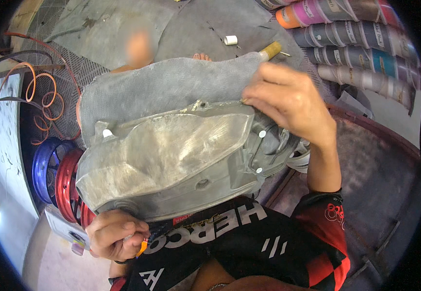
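Observation:
A grey metal engine casing (pixel 166 155) lies tilted across my lap, its raised face scuffed bright and its right end ribbed. White round plugs (pixel 262 134) fill some of its holes. My right hand (pixel 288 97) is closed in a pinch at the far right edge of the casing. A tiny brownish bit shows at its fingertips, too small to name. Curled beside the rounded boss at the casing's near left end is my left hand (pixel 115 235). Its fingers are closed, and a small orange piece (pixel 143 248) shows beside them; what they hold is hidden.
Grey cloth (pixel 162 80) covers my legs beneath the casing. Blue (pixel 47 167) and red wheel rims (pixel 66 186) stand at left, below a coiled orange hose (pixel 50 97). Stacked containers (pixel 356 36) line the upper right. A white cylinder (pixel 231 40) and a yellowish roll (pixel 271 50) lie beyond the cloth.

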A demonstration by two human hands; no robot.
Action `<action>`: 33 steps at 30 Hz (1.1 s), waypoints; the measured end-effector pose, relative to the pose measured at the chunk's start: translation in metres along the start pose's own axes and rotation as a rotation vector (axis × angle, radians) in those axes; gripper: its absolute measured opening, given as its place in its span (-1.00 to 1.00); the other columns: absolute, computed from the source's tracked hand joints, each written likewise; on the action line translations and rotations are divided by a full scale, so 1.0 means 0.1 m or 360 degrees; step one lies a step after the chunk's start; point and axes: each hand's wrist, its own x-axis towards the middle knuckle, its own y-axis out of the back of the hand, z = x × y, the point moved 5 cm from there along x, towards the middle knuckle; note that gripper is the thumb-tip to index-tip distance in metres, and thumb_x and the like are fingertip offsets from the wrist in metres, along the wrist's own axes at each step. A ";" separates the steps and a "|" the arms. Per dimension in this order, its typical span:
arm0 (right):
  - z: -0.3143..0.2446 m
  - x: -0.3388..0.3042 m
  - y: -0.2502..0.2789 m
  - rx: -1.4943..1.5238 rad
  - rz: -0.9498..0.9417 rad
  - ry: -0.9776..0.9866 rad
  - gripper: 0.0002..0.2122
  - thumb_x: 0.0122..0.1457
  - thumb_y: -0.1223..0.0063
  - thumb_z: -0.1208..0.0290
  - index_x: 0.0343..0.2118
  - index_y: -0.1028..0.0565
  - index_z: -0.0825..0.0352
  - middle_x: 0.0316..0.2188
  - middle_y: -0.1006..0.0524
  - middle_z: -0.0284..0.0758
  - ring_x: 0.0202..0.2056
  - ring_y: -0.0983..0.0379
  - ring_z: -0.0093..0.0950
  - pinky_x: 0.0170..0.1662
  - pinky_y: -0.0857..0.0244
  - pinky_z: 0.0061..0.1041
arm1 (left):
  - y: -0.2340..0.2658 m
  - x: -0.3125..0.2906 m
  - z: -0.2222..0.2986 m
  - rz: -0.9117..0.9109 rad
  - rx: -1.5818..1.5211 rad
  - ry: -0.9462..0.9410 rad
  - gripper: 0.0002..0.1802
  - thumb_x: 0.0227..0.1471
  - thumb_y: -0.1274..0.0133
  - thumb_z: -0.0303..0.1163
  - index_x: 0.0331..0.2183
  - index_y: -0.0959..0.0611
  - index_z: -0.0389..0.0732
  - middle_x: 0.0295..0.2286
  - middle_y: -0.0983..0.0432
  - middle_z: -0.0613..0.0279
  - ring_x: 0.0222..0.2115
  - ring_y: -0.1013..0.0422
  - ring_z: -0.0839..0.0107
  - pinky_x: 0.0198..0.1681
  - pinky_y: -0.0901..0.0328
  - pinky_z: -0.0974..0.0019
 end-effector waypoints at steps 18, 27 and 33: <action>-0.02 0.00 -0.21 0.0123 -0.0201 -0.0022 -0.81 -0.08 -0.36 0.61 -0.34 -0.63 0.36 -0.47 -0.52 -0.32 -0.41 -0.51 -0.42 -0.39 -0.38 -0.44 | 0.01 -0.01 0.01 -0.0046 -0.0002 -0.0056 -0.69 0.15 -0.27 -0.31 -0.19 -0.58 -0.30 -0.55 -0.59 0.12 -0.62 -0.54 0.43 -0.62 -0.38 0.49; -0.06 -0.02 0.35 0.0097 0.0291 0.0029 -0.85 -0.02 -0.33 0.58 -0.33 -0.65 0.35 -0.43 -0.55 -0.31 -0.46 -0.47 -0.42 -0.40 -0.33 -0.49 | 0.00 0.02 0.05 0.0010 0.0090 0.0135 -0.62 0.07 -0.35 -0.21 -0.23 -0.60 -0.28 -0.56 -0.63 0.15 -0.61 -0.55 0.41 -0.52 -0.39 0.44; 0.06 -0.71 0.43 0.0688 0.1258 -0.0307 -0.82 0.06 -0.29 0.67 -0.25 -0.60 0.46 -0.33 -0.51 -0.28 -0.34 -0.40 -0.57 -0.29 -0.23 -0.65 | -0.26 0.80 0.31 -0.0496 0.0433 0.0289 -0.57 -0.01 -0.34 -0.41 -0.09 -0.63 -0.35 -0.47 -0.67 0.18 -0.47 -0.55 0.46 -0.39 -0.40 0.44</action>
